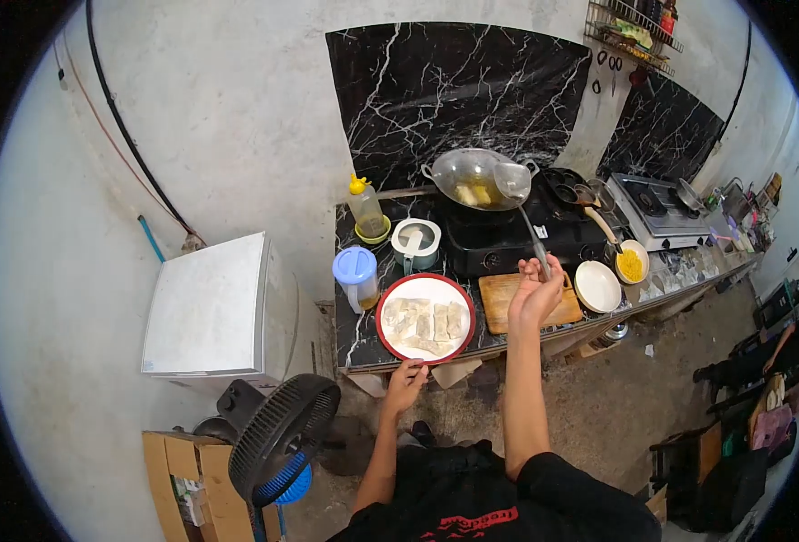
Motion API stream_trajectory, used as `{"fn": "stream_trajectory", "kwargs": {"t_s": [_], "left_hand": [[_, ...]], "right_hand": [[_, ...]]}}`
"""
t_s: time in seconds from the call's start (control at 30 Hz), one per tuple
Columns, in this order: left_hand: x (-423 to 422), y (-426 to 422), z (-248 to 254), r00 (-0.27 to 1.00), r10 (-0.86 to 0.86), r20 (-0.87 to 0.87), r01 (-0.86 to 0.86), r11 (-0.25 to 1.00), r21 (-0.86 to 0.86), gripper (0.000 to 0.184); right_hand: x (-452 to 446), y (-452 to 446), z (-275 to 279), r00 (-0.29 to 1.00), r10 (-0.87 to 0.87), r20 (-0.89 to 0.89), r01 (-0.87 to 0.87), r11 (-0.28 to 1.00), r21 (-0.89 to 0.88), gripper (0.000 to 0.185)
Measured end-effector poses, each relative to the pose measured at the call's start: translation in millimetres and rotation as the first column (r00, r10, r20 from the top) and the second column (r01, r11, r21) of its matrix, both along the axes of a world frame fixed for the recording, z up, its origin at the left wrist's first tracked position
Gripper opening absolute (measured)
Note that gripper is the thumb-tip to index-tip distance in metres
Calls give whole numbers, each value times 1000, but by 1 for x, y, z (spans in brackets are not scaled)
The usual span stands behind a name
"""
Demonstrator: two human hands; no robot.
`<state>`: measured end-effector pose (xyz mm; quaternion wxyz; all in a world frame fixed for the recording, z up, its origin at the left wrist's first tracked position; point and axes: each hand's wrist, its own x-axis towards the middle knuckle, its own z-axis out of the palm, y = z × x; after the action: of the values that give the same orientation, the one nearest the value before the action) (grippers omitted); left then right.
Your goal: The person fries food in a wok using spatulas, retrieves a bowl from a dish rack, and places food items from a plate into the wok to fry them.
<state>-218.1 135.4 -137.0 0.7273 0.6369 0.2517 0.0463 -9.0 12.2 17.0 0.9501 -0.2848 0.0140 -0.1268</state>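
Observation:
My right hand point(537, 294) is closed around the handle of a metal skimmer point(528, 221), whose round head rests over the right side of a wok point(449, 172). Inside the wok, a few pale yellow pieces point(474, 193) lie in oil. At the counter's front edge, my left hand point(405, 383) pinches the near rim of a white plate with a red rim point(381, 330). Several pale wrapped rolls point(425, 322) lie on that plate. A wooden cutting board point(501, 298) sits behind my right hand, partly hidden by it.
The wok stands on a black stove point(481, 244). Left of it are a blue-lidded pitcher point(355, 266), a teal jar point(415, 239) and a yellow-capped bottle point(363, 203). To the right are a white bowl point(597, 286) and a bowl of yellow bits point(630, 264). A fan point(284, 434) stands lower left.

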Motion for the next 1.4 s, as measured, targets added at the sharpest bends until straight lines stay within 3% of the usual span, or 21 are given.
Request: {"fn": "stream_trajectory", "kwargs": {"t_s": [0.27, 0.4, 0.47, 0.67, 0.73, 0.9, 1.07, 1.2, 1.4], "left_hand": [[-12, -19, -2, 999, -42, 21, 43, 998, -36, 38], [-17, -39, -4, 991, -135, 18, 135, 990, -38, 34], [-22, -55, -3, 981, -190, 41, 192, 980, -47, 33], [-50, -130, 13, 929, -369, 4, 369, 927, -72, 41], [-73, -152, 8, 916, -401, -16, 397, 911, -116, 46], [-116, -195, 1, 855, -493, -163, 462, 865, -195, 42], [-126, -229, -5, 802, -580, -141, 540, 806, -243, 41], [-123, -243, 6, 752, -641, -155, 611, 766, -201, 39], [-127, -260, 2, 700, -694, -171, 663, 720, -206, 38]], "right_hand": [[-45, -77, -6, 997, 55, 51, -61, 990, 129, 31], [-92, -125, -18, 993, 108, 45, -113, 988, 107, 29], [-120, -145, -19, 992, 57, -114, -50, 997, 64, 27], [-211, -209, -28, 997, 25, -69, -25, 1000, 2, 23], [-245, -232, -33, 991, 110, -77, -113, 993, -41, 24], [-307, -281, -45, 987, 111, -116, -117, 992, -53, 27], [-353, -316, -62, 972, 217, -87, -228, 965, -132, 26], [-386, -327, -69, 966, 201, -164, -244, 919, -310, 47], [-420, -336, -98, 954, 125, -272, -199, 944, -262, 61]]}}
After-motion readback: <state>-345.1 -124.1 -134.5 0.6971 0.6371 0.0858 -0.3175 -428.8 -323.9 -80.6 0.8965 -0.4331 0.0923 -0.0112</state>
